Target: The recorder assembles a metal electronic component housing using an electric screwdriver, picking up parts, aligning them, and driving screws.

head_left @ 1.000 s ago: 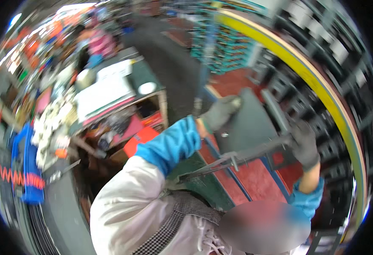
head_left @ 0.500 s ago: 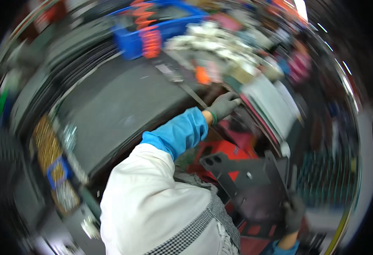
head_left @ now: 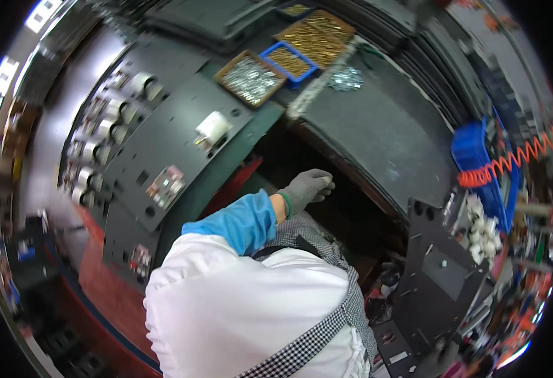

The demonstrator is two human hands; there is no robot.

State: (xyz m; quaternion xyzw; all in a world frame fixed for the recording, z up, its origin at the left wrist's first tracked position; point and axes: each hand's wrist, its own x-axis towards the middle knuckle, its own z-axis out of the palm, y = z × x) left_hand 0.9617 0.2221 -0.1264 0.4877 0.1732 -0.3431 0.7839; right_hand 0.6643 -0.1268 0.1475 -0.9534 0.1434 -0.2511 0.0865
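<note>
My left hand (head_left: 308,189), in a grey glove with a blue sleeve behind it, hangs in front of my body over a dark gap between two worktops. Its fingers curl together and nothing shows in them. At the lower right, my right hand (head_left: 439,358), also gloved and partly blurred, grips the lower edge of a dark grey metal panel (head_left: 431,296). This panel has cut-outs, two round holes at its upper corner and small studs. It stands tilted beside my right side.
On the left bench, large grey panels (head_left: 182,126) carry white cylindrical parts (head_left: 213,128) and small assemblies (head_left: 166,186). Screw trays (head_left: 251,79) and a blue basket (head_left: 289,63) stand at the back. Right of the gap lies a dark worktop (head_left: 377,120), near a blue crate (head_left: 478,154) and orange coiled hose (head_left: 510,165).
My view has swung left, toward the bench with grey panels. My left hand has come away from the stack of sheets. The dark panel has come along in my right hand.
</note>
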